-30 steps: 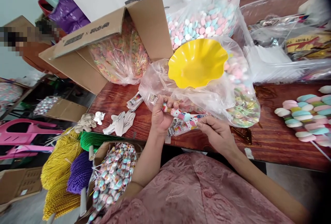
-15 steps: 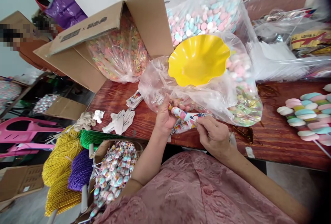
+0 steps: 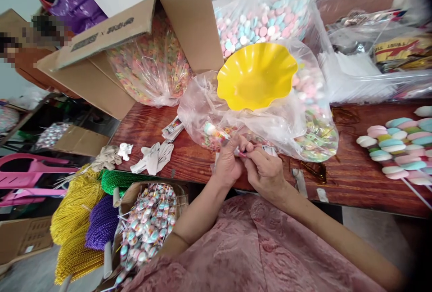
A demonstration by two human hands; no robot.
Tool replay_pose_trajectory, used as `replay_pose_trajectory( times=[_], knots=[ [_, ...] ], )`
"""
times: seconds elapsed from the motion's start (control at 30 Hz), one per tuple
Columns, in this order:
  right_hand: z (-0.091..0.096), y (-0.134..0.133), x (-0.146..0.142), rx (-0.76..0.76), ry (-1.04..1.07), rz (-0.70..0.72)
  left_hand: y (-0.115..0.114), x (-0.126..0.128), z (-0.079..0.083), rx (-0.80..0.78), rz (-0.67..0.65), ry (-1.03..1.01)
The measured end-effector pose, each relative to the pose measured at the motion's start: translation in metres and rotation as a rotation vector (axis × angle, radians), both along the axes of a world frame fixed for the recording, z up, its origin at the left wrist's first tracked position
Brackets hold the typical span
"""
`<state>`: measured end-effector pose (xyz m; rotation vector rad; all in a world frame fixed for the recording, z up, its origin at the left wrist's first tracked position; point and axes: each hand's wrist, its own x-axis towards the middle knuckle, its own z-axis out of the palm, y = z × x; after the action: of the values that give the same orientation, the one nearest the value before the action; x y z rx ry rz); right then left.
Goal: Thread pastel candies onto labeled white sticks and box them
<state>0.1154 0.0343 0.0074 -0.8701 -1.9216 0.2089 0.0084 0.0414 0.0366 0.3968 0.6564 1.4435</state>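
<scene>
My left hand is closed around a small wrapped candy. Its white, pale blue and rainbow-coloured end sticks out past the fingers to the upper left. Pressed against it, my right hand pinches the wrapper's other end; a bit of dark and pink printed plastic shows between the fingertips. Most of the wrapper is covered by the fingers. Just beyond both hands lies a clear plastic bag with ring-shaped candies inside, and a yellow wavy-edged bowl rests on top of it.
Marshmallow skewers lie at the right. Bagged candies fill a cardboard box at the back left. White gloves and printed wrappers are left of my hands. Below the table edge stands a box of wrapped candies, beside yellow cord.
My right hand has moved left to meet my left hand. The long printed wrapper stretched between them is now gathered at the fingertips, and the candy's end shows beyond my left hand.
</scene>
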Motion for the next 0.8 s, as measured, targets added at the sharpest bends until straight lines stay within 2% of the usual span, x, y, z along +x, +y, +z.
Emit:
replay_pose_trajectory(
  times=[0.13,0.27,0.33,0.4,0.47,0.63,0.7,0.8],
  knots=[
    [-0.001,0.003,0.001,-0.113,0.122,0.03,0.0,0.004,-0.007,-0.063,0.011,-0.057],
    [-0.004,0.002,0.012,-0.187,0.104,0.084,0.0,-0.005,-0.008,-0.099,0.048,-0.127],
    [-0.002,0.0,0.016,-0.167,0.057,0.129,-0.002,-0.006,-0.008,-0.101,0.082,-0.134],
    [0.002,-0.004,0.018,-0.122,0.0,0.153,-0.005,-0.005,-0.009,-0.108,0.049,-0.139],
    [0.005,-0.008,0.018,-0.1,-0.042,0.129,-0.006,-0.004,-0.011,-0.111,0.025,-0.148],
    [0.006,-0.009,0.016,-0.022,-0.128,0.062,-0.006,0.001,-0.016,-0.089,0.066,-0.085],
    [0.011,0.001,0.018,0.052,-0.183,0.056,-0.016,0.009,-0.016,-0.073,0.01,-0.054],
    [0.035,0.026,0.029,0.115,-0.342,0.153,-0.042,0.012,-0.001,-0.029,-0.277,0.095]
  ],
)
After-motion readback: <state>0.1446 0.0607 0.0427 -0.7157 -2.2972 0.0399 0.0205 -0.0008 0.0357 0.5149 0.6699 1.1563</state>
